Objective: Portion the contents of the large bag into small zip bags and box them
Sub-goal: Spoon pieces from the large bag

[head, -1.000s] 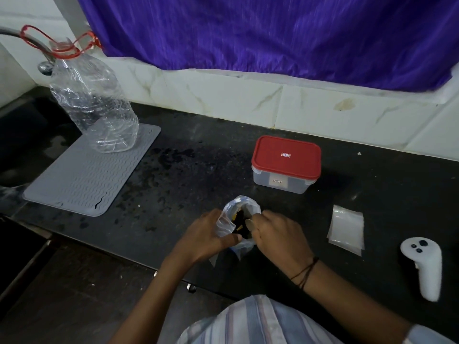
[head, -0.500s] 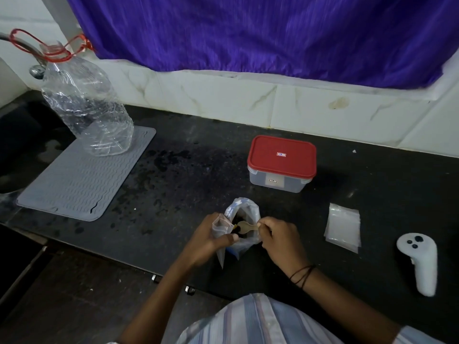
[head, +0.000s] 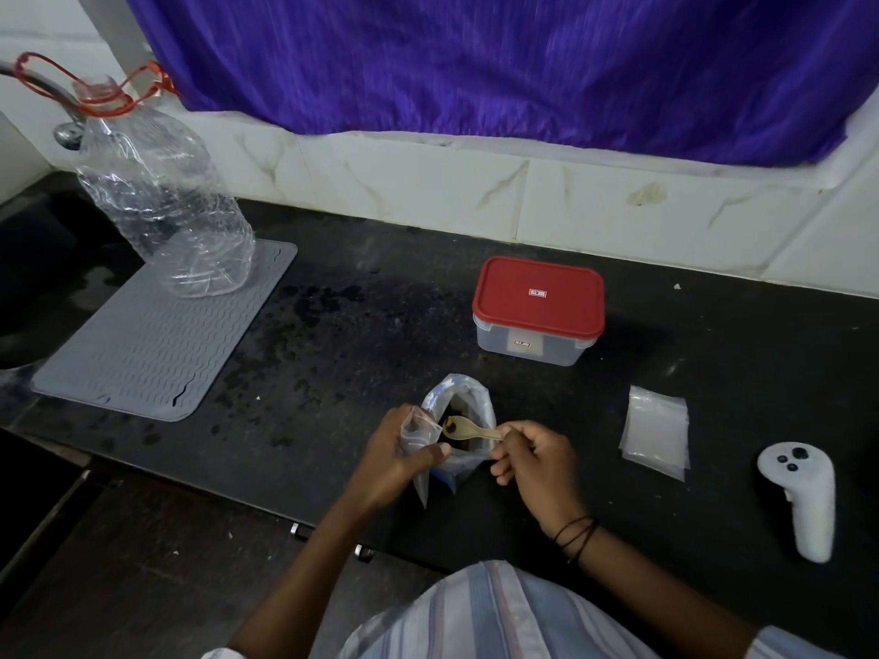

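Observation:
The large clear bag (head: 468, 401) stands open on the black counter (head: 333, 335) with dark contents inside. My left hand (head: 397, 456) grips a small zip bag (head: 418, 435) right beside the large bag's mouth. My right hand (head: 532, 463) pinches the handle of a small wooden spoon (head: 468, 429), whose bowl carries a dark bit and sits at the small bag's opening. A stack of empty small zip bags (head: 655, 432) lies to the right. The clear box with a red lid (head: 538, 304) stands shut behind the bags.
A grey ribbed mat (head: 157, 335) lies at the left with a crumpled clear plastic bottle (head: 157, 202) on its far end. A white hand controller (head: 804, 497) lies at the far right. The counter's front edge runs just below my hands. A purple curtain hangs behind.
My right hand has drawn the wooden spoon up out of the large bag and moved its bowl left to the small zip bag in my left hand.

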